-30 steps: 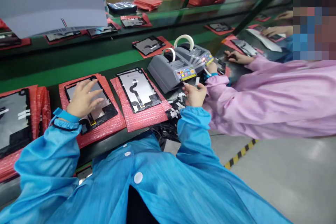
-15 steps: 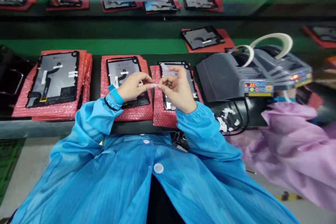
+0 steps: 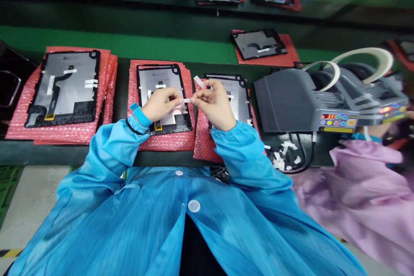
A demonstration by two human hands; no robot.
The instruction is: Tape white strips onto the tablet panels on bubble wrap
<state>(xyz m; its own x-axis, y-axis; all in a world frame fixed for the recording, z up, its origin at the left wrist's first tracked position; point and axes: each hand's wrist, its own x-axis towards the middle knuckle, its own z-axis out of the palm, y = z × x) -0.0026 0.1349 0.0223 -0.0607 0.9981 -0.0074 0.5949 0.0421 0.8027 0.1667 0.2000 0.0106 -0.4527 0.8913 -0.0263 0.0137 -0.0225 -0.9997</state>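
- White and narrow, the short strip (image 3: 187, 100) spans the gap between your fingertips in the head view, its long axis running left to right.
- Your left hand (image 3: 160, 105) pinches its left end between thumb and finger; your right hand (image 3: 217, 105) pinches the right end — neither is nearer.
- Another strip (image 3: 199, 81) juts up at the far side of your right hand; you cannot tell which finger it clings to.
- Below your left hand lies the middle panel (image 3: 171, 82), long axis near to far, crosswise to the strip, which sits over its right edge.
- Your right hand partly covers the right panel (image 3: 239, 105), just beside the middle one.
- Both panels are flat rectangles, silvery-grey inside black frames, on glossy, dimpled red bubble wrap (image 3: 168, 143).
- To your right stands a boxy, matte grey tape dispenser (image 3: 284, 105) carrying a pale, ring-shaped roll (image 3: 336, 73) — crumpled white scraps (image 3: 283, 159) lie on its near side.
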